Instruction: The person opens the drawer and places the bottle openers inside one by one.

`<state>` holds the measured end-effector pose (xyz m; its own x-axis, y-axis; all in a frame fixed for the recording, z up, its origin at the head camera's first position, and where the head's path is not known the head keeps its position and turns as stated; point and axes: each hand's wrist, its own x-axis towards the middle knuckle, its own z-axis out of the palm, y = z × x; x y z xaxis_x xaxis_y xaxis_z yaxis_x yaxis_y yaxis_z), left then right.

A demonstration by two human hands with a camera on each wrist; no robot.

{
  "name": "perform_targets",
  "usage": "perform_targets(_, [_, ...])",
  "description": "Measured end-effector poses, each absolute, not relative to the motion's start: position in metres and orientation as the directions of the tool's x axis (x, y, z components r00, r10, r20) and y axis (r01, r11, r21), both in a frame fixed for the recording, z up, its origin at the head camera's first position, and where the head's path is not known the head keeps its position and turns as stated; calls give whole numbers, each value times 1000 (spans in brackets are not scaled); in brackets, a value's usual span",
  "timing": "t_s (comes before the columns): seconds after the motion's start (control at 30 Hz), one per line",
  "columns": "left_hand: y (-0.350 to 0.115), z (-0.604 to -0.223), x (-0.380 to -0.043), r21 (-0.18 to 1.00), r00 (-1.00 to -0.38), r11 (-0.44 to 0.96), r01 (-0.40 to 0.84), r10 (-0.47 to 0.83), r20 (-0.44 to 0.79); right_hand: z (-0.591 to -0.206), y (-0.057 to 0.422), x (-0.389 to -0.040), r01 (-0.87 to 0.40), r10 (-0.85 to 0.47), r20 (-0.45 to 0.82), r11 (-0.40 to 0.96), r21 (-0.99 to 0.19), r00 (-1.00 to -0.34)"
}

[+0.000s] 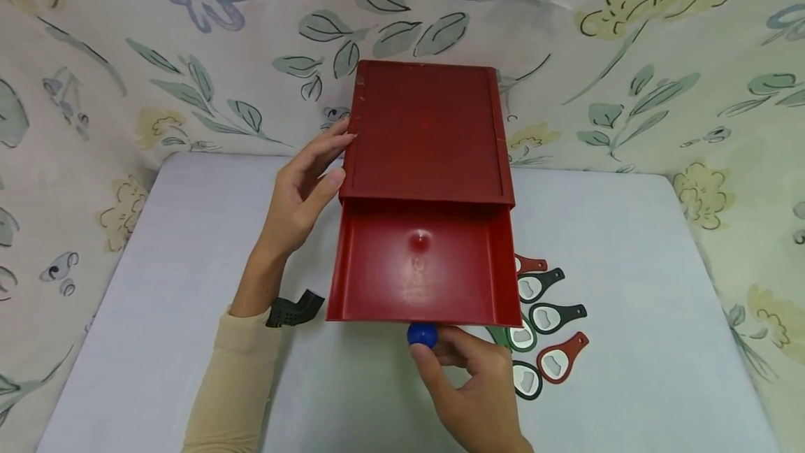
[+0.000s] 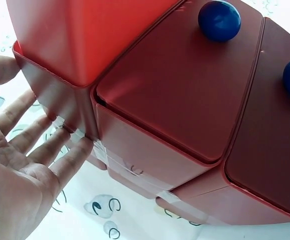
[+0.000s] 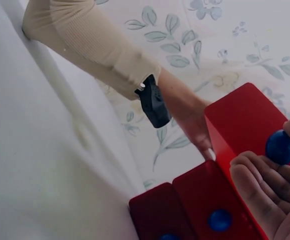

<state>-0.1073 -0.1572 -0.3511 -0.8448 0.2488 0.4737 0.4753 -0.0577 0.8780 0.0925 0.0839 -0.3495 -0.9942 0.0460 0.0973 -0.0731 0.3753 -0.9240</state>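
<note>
A red drawer cabinet [image 1: 429,133] stands at the back of the table, its top drawer [image 1: 411,285] pulled out toward the front. The drawer's visible floor is bare; its rear lies hidden under the cabinet top. My right hand [image 1: 474,383] pinches the drawer's round blue knob [image 1: 423,335] between thumb and fingers. Against the cabinet's left side rests my left hand [image 1: 295,205], fingers extended. The left wrist view shows those fingertips [image 2: 77,150] at the side wall. Two lower drawers, each with a blue knob [image 2: 219,21], are pushed in.
Several bottle openers [image 1: 553,317] in red, black and green lie on the white table [image 1: 635,285] right of the drawer, some partly hidden by it or my right hand. Behind the table hangs a floral cloth [image 1: 553,33]. Clear tape [image 2: 135,167] runs along the cabinet's side.
</note>
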Motion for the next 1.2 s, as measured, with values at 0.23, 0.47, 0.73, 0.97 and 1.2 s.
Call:
perform_targets(0.23, [-156, -352, -108, 878, -846, -57, 475, 246, 473, -349, 84, 98, -64, 51, 90, 376, -924, -995])
perform_targets(0.47, [-156, -351, -107, 878, -846, -54, 476, 244, 474, -346, 83, 102, -31, 62, 59, 375, -926, -996])
perform_targets(0.73, [-156, -352, -107, 878, -847, -58, 475, 240, 474, -347, 83, 104, -18, 73, 49, 375, -927, -996])
perform_targets(0.97, [-156, -354, -108, 874, -843, -50, 483, 244, 480, -345, 84, 107, 2, 91, 34, 371, -929, -995])
perform_targets(1.2, [-157, -353, -108, 876, -844, -47, 480, 247, 476, -347, 83, 109, 13, 74, 15, 362, -932, -997])
